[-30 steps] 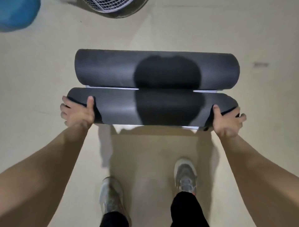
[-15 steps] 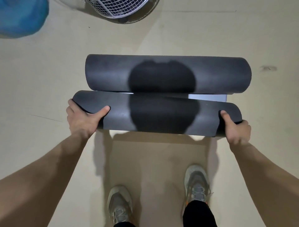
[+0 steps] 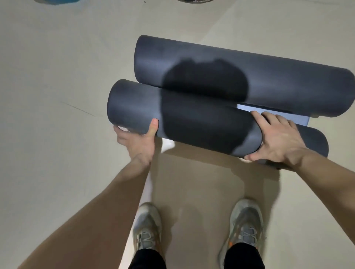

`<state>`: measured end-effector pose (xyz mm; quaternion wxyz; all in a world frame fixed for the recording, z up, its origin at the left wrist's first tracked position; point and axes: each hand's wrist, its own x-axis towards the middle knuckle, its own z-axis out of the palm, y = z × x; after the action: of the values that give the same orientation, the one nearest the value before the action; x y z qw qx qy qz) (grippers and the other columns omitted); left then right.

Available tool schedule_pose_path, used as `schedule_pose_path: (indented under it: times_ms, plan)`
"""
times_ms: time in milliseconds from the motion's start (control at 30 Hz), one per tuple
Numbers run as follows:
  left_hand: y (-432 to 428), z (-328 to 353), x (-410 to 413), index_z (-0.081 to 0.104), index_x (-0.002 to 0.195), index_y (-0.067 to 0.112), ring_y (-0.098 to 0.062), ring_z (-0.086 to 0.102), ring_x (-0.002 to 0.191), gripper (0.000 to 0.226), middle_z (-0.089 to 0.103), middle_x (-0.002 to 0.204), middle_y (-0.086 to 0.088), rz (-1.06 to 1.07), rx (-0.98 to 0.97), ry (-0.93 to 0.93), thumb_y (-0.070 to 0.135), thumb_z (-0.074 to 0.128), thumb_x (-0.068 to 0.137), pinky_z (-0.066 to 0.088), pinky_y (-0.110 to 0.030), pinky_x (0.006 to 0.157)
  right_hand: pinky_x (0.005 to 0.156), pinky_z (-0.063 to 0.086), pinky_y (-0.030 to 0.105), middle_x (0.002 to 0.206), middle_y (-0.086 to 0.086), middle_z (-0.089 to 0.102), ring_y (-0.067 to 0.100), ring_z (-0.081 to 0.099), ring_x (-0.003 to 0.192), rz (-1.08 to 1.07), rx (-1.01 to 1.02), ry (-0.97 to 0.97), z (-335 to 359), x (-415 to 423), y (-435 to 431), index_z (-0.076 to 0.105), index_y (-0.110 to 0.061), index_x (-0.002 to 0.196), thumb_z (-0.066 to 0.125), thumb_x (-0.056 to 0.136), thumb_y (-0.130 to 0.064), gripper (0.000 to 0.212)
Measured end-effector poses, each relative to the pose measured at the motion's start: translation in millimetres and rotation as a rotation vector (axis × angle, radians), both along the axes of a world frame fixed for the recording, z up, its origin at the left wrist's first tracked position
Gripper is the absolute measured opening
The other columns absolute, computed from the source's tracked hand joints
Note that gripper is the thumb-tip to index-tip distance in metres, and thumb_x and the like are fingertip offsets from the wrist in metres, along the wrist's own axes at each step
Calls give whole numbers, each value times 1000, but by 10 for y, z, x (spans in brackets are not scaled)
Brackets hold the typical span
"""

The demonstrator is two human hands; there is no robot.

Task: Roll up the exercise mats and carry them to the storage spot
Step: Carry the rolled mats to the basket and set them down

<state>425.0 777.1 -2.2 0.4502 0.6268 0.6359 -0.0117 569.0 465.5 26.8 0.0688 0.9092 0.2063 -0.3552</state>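
We note a pale beige floor (image 3: 57, 163), smooth, with a thin faint line (image 3: 78, 109) running across it at left. Two grey, scuffed sports shoes stand on it, well apart: left shoe (image 3: 147, 228), right shoe (image 3: 246, 222), both with orange accents by the laces. Black trouser cuffs (image 3: 244, 256) cover the ankles. A shadow (image 3: 201, 182) darkens the floor ahead of the toes. At the top edge: a blue object (image 3: 57, 1), cut off, and a dark object (image 3: 194, 1), unidentifiable.
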Motion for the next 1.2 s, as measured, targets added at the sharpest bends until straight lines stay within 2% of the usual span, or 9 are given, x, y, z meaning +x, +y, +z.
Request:
schedule_pose_path:
  times_ms: [67, 200, 333, 433, 500, 567, 900, 1067, 1200]
  plan:
    - [-199, -109, -126, 4, 160, 21, -24, 39, 144, 131, 24, 163, -5, 128, -180, 16, 77, 74, 65, 33, -45, 118, 105, 40, 48, 142, 0, 47, 32, 46, 128, -17, 32, 64, 26, -50, 157, 17, -35, 154, 71, 36, -87, 139]
    - [-431, -221, -375, 42, 142, 18, -23, 54, 126, 141, 55, 136, 3, 289, -469, -32, 107, 47, 32, 44, -44, 111, 94, 53, 44, 126, -3, 59, 27, 60, 108, -118, 126, 348, -115, -235, 804, 33, -41, 140, 78, 32, -88, 126]
    - [-267, -198, -619, 52, 141, 30, -20, 58, 125, 136, 61, 137, 11, 384, -606, -158, 107, 56, 29, 45, -43, 111, 100, 51, 45, 137, -1, 53, 25, 58, 115, -213, 250, 504, -246, -717, 1332, 26, -31, 149, 89, 38, -75, 135]
    - [-166, 69, -721, 54, 124, 26, -19, 63, 116, 86, 67, 120, 10, 319, -502, -168, 79, 77, 61, 50, -37, 103, 105, 48, 50, 149, 3, 42, 30, 53, 127, -269, 308, 446, -195, -1178, 1531, -1, -44, 155, 89, 44, -72, 146]
    - [-140, 256, -846, 63, 111, 24, -16, 70, 103, 49, 74, 107, 8, 334, -432, -186, 51, 85, 76, 56, -29, 88, 103, 49, 49, 144, 3, 44, 30, 54, 124, -317, 339, 458, -73, -1462, 1603, -1, -45, 154, 88, 46, -70, 142]
    - [-74, 591, -996, 70, 108, 21, -13, 74, 94, 31, 78, 101, 6, 327, -395, -209, 34, 84, 83, 57, -24, 80, 103, 49, 49, 141, 2, 46, 30, 54, 123, -381, 378, 489, 180, -1711, 1646, 3, -44, 154, 86, 46, -70, 139]
    - [-145, 3515, -608, 68, 115, 18, -12, 76, 91, 44, 79, 100, 7, 30, -374, -199, 33, 87, 79, 58, -25, 78, 107, 46, 46, 144, -6, 49, 24, 50, 132, -647, 569, 538, 3028, -1484, 1348, 16, -43, 156, 86, 44, -68, 135]
    - [-822, 5091, 55, 67, 115, 19, -14, 76, 90, 53, 79, 99, 6, -221, -409, -242, 40, 91, 73, 59, -35, 91, 106, 48, 43, 144, -12, 53, 16, 55, 128, -833, 705, 398, 4736, -1061, 517, 26, -41, 155, 91, 41, -69, 134]
    - [-1727, 6127, 555, 67, 112, 25, -13, 75, 92, 66, 79, 97, 11, -442, -457, -267, 55, 90, 58, 58, -37, 94, 98, 46, 33, 135, -18, 56, 11, 56, 120, -1010, 835, 297, 5873, -925, -441, 34, -41, 150, 97, 52, -53, 116]
